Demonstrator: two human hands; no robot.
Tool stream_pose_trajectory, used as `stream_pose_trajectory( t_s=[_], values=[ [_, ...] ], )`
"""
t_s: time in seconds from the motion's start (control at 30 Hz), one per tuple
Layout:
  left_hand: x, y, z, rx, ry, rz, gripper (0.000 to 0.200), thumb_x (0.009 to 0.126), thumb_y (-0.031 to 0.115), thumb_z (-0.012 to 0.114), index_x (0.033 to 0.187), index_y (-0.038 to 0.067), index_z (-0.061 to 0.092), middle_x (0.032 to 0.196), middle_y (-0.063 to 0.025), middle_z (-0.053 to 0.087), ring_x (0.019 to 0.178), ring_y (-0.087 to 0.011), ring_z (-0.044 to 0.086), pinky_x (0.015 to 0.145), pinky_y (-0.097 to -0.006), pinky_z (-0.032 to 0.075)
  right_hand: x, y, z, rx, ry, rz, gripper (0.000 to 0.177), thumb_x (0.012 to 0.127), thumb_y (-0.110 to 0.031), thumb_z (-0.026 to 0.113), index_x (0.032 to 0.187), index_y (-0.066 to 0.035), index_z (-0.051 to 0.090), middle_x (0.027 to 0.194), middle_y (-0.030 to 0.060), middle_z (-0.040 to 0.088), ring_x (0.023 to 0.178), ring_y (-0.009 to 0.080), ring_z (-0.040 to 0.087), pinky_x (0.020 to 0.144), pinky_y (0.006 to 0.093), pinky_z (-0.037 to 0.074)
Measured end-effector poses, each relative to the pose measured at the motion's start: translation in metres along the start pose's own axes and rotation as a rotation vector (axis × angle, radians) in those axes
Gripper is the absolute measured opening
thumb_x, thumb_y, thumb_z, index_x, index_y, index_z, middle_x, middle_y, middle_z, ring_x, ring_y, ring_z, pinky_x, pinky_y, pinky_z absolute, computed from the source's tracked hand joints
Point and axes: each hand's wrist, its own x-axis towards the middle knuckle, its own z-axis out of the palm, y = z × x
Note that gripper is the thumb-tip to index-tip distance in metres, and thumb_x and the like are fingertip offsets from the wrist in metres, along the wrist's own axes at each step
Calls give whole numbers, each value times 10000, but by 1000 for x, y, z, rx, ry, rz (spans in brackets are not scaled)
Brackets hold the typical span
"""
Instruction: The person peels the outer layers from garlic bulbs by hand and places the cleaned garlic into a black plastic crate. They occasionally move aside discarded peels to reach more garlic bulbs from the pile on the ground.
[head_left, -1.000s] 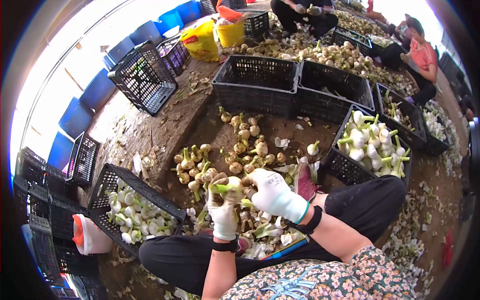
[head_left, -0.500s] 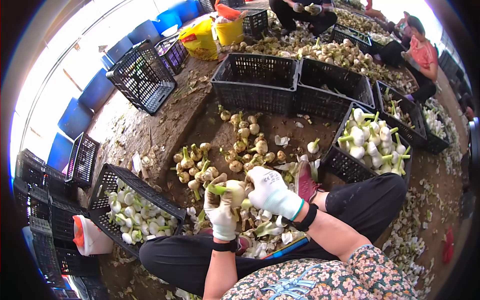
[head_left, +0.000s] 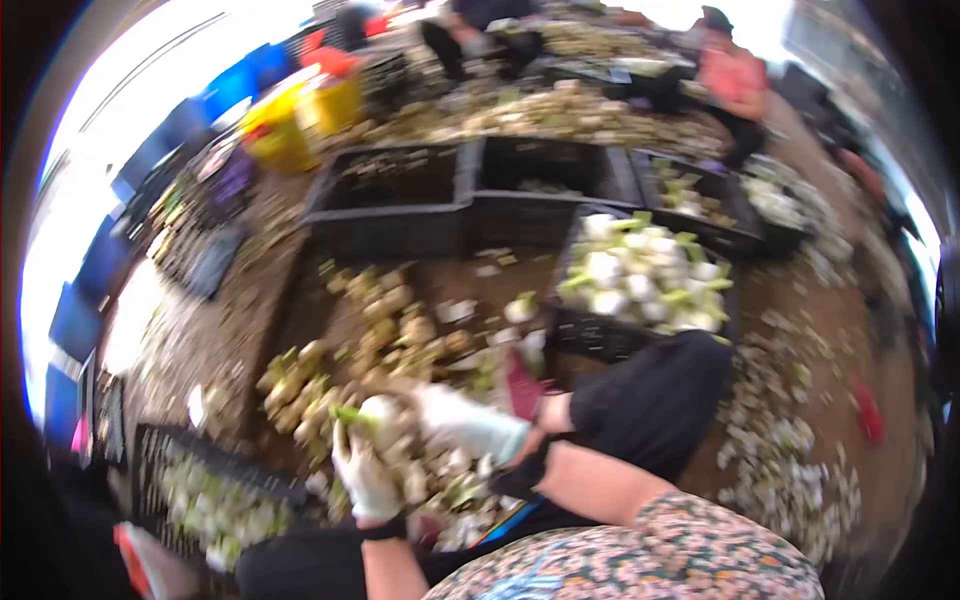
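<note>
My left hand (head_left: 362,470), in a pale glove, is wrapped round a garlic bulb (head_left: 384,420) with a short green stem pointing left. From the right, my right hand (head_left: 450,415), gloved too, reaches the same bulb; its fingers are smeared by motion, so their hold cannot be made out. Unpeeled brownish bulbs (head_left: 390,300) lie in a heap on the ground beyond my hands. Loose peelings (head_left: 470,480) lie below them. White bulbs with green stems (head_left: 640,275) fill a black crate on the right; another crate of white bulbs (head_left: 215,505) is at the lower left.
Black crates (head_left: 390,215) stand in a row ahead. Farther back are a yellow bag (head_left: 275,130), a yellow bucket (head_left: 332,103) and a long garlic heap (head_left: 570,110). One person in pink (head_left: 732,80) and another in dark clothes (head_left: 490,30) sit there. Peelings (head_left: 790,430) cover the right ground.
The view has turned right and blurred, so the scene has shifted left. Both hands appear lower and farther left, with the bulb still between them.
</note>
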Motion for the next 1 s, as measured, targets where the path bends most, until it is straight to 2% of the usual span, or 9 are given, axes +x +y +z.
stream_pose_trajectory(
  t_s=[0.13, 0.37, 0.4, 0.47, 0.63, 0.7, 0.77, 0.87, 1.0],
  values=[
    [2, -2, 13, 118, -357, -57, 770, 968, 161, 607, 1565, 98, 124, 1490, -148, 370, 1247, -236, 514, 1043, -350, 442, -5, -6, -4, 778, 36, 123, 692, 809, -170, 780, 1391, -8, 442, 1328, 89, 551, 1222, 129, 489, 1033, 276, 402],
    [13, -71, 22, 315, -432, -10, 848, 762, -204, 541, 1518, 81, 286, 1255, -100, 578, 1124, -158, 560, 935, -306, 490, -43, -30, -29, -139, 140, 408, 606, 777, -105, 673, 1357, -106, 499, 1066, 178, 600, 1014, 322, 595, 902, 382, 465],
    [9, -48, 47, -411, -108, -596, 547, 841, -104, 564, 1362, 50, 505, 1217, -112, 629, 1061, -182, 603, 904, -311, 506, -45, -36, -32, -137, 147, 408, 606, 777, -105, 673, 1357, -106, 499, 1066, 178, 600, 1014, 322, 595, 902, 382, 465],
    [4, -59, 48, 786, -388, 147, 266, 904, 1, 575, 1159, 33, 642, 1040, -146, 701, 905, -207, 667, 808, -316, 533, -44, -42, -35, -320, 327, 384, 468, 762, -150, 723, 1208, -73, 601, 963, 169, 608, 1001, 308, 600, 903, 401, 468],
    [14, -102, 0, 992, -484, -271, 237, 884, 100, 618, 1106, 31, 664, 882, -161, 718, 774, -278, 705, 724, -372, 539, -68, -46, -152, -348, 1113, -69, 116, 766, -106, 704, 871, -59, 715, 822, 128, 679, 831, 307, 642, 795, 395, 497],
    [7, -106, 1, 1218, -467, -135, 388, 845, 206, 689, 1186, 32, 629, 991, -193, 712, 913, -316, 696, 815, -391, 532, -121, 14, -244, -1798, 896, 316, 243, 752, -121, 728, 983, -53, 699, 967, 198, 646, 816, 360, 638, 721, 420, 499],
    [2, -96, 11, 1208, -457, -145, 497, 830, 233, 710, 1264, 34, 572, 1101, -211, 663, 997, -339, 658, 865, -396, 517, -143, -26, -295, -918, 1241, 627, 449, 761, -194, 661, 1179, -32, 651, 1070, 238, 680, 1042, 394, 633, 926, 485, 488],
    [9, -101, 7, 1137, -476, -166, 656, 816, 255, 738, 1376, 37, 475, 1283, -223, 550, 1112, -363, 597, 929, -387, 498, -132, -24, -310, -1231, 1001, 891, 457, 780, -220, 660, 1218, -90, 642, 1152, 214, 664, 974, 395, 659, 871, 443, 524],
    [9, -91, 3, 1044, -326, -224, 664, 806, 191, 756, 1385, 39, 469, 1268, -175, 545, 1061, -293, 620, 914, -360, 510, -32, 25, -236, -912, 1062, 237, 235, 807, -216, 649, 966, -64, 733, 888, 163, 724, 860, 300, 708, 784, 375, 554]
  ],
)
